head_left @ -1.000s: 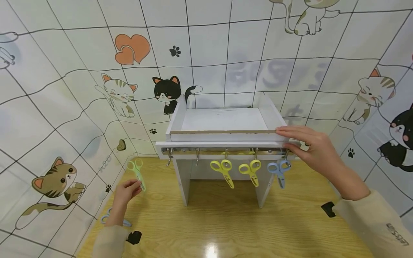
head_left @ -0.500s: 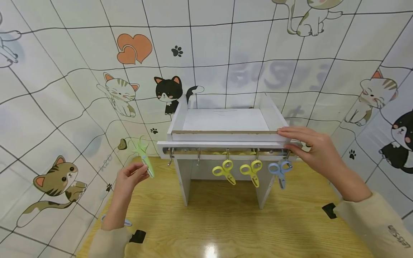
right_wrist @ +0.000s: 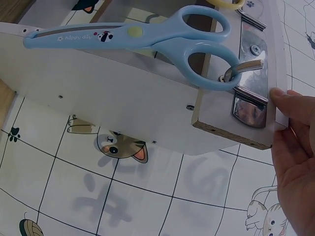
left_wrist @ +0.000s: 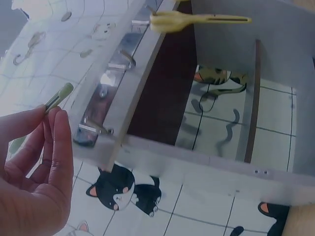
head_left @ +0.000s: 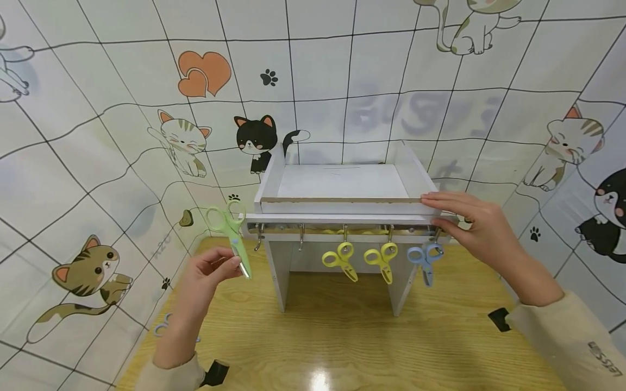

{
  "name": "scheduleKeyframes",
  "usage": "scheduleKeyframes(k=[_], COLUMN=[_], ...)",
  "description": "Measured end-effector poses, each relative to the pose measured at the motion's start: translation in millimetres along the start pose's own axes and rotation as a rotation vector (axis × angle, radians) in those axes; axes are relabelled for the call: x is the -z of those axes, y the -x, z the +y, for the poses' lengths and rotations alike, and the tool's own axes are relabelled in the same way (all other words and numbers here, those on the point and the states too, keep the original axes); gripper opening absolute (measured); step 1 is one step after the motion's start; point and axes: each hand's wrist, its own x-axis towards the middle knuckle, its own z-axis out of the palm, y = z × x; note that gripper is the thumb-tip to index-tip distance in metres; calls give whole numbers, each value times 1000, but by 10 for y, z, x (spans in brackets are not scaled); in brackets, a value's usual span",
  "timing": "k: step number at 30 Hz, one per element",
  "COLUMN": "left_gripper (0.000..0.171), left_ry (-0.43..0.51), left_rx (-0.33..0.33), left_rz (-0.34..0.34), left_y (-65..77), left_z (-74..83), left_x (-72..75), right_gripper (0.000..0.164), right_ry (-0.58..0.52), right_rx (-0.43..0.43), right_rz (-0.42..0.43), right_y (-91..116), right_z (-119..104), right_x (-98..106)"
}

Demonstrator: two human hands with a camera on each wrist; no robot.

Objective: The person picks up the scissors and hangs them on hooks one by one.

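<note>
My left hand [head_left: 207, 279] pinches green scissors [head_left: 227, 228] by the blade end, handle loops up, just left of a white shelf [head_left: 342, 219]. In the left wrist view only part of the green scissors [left_wrist: 60, 96] shows past the fingertips. My right hand [head_left: 481, 231] holds the shelf's right end, thumb at the front edge and fingers on top. Along the shelf's front runs a row of metal hooks. Two yellow scissors [head_left: 337, 260] and blue scissors [head_left: 426, 262] hang there. The two left hooks [head_left: 301, 237] hold nothing. The right wrist view shows the blue scissors [right_wrist: 123, 37] hanging by one loop.
Another pair of blue scissors [head_left: 160, 327] lies on the wooden table [head_left: 342, 342], partly behind my left forearm. An open white tray [head_left: 342, 182] forms the shelf's top. A cat-patterned wall covering [head_left: 318, 70] encloses the back and both sides.
My left hand has lifted the green scissors off the table, up and right to beside the shelf's left end. The loops now face the camera. My right hand stays in place.
</note>
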Motion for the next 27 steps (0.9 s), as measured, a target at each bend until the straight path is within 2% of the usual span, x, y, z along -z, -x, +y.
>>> scheduleKeyframes(k=[3, 6, 8, 11, 14, 17, 19, 22, 27], left_gripper=[20, 20, 18, 11, 6, 13, 15, 15, 14], left_ry=[-13, -27, -33, -45, -50, -40, -36, -36, -46], left_rx=[-35, -59, -77, -97, -89, -59, -43, -27, 0], left_rz=[-51, -114, -156, -211, -255, -294, -310, -320, -311], left_y=[38, 75, 93, 113, 124, 130, 135, 132, 114], left_z=[19, 9, -16, -77, -151, -223, -273, -361, -487], left_x=[-75, -143, -187, -255, -324, -395, -441, -499, -564], right_gripper=[34, 38, 34, 36, 34, 34, 39, 56, 49], right_ry=[-5, -15, -18, -21, -29, -33, -20, -8, -7], right_rx=[13, 36, 38, 34, 39, 44, 33, 22, 13], right_rz=[7, 20, 23, 26, 38, 43, 32, 20, 14], right_y=[-7, -9, -9, -5, -1, 0, -1, -3, 5], right_z=[-2, -1, -3, -2, 3, 3, 2, 4, 16], right_x=[0, -5, -4, -8, -20, -23, -16, -9, -8])
